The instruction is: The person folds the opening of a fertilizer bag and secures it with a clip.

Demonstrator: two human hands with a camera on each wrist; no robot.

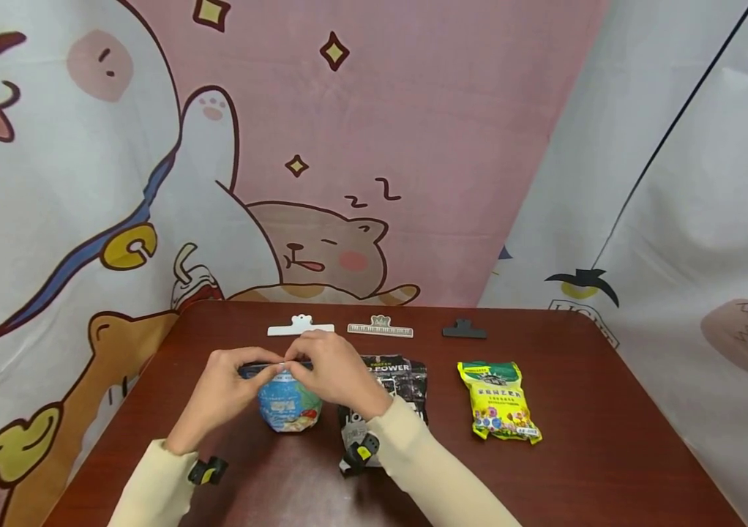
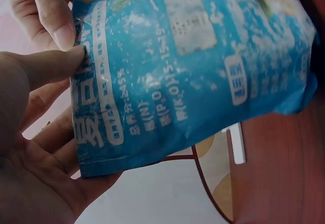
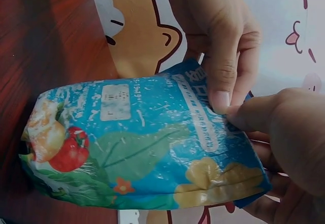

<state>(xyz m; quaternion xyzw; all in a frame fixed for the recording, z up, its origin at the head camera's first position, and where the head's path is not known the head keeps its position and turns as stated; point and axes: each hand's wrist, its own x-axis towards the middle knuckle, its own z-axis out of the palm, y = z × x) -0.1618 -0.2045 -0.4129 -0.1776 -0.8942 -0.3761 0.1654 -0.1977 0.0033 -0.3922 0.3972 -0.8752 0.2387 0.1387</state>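
A blue fertilizer bag [image 1: 287, 404] stands upright near the left of the table, with both hands at its top edge. My left hand [image 1: 232, 380] pinches that edge from the left, thumb on the printed face. Opposite it, my right hand [image 1: 333, 366] pinches the same edge, the two thumb tips meeting near its middle. White lettering covers the bag's face [image 2: 152, 76] in the left wrist view. From the right wrist, the bag [image 3: 137, 142] shows a printed tomato and leaves, with the fingers behind its top edge partly hidden.
A black bag [image 1: 394, 373] lies partly under my right forearm. Farther right is a yellow and green bag [image 1: 499, 402]. Along the back edge lie a white clip [image 1: 300, 326], a clip with a ruler-like strip [image 1: 380, 328] and a black clip [image 1: 464, 330]. A printed cloth [image 1: 427, 146] hangs behind.
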